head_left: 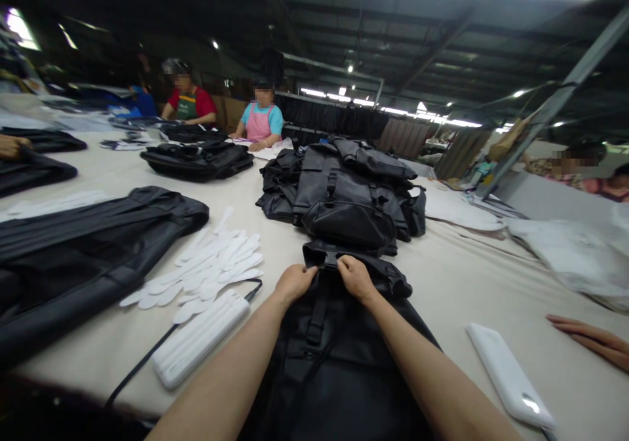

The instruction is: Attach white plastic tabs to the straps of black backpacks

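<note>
A black backpack (344,369) lies in front of me, its top end pointing away. My left hand (295,282) pinches the left side of the strap or flap at its top edge. Close beside it, my right hand (356,278) grips the same edge from the right. Between the two hands the black material forms a small gap. A strap with a buckle (315,323) runs down the bag below my hands. Just beyond them rises a pile of black backpacks (339,185).
White cut-out strips (211,264) and a white power strip (201,336) with a black cord lie left. A white device (508,372) and another person's hand (594,339) are at right. More black bags (196,158) lie further back, where people (260,123) work.
</note>
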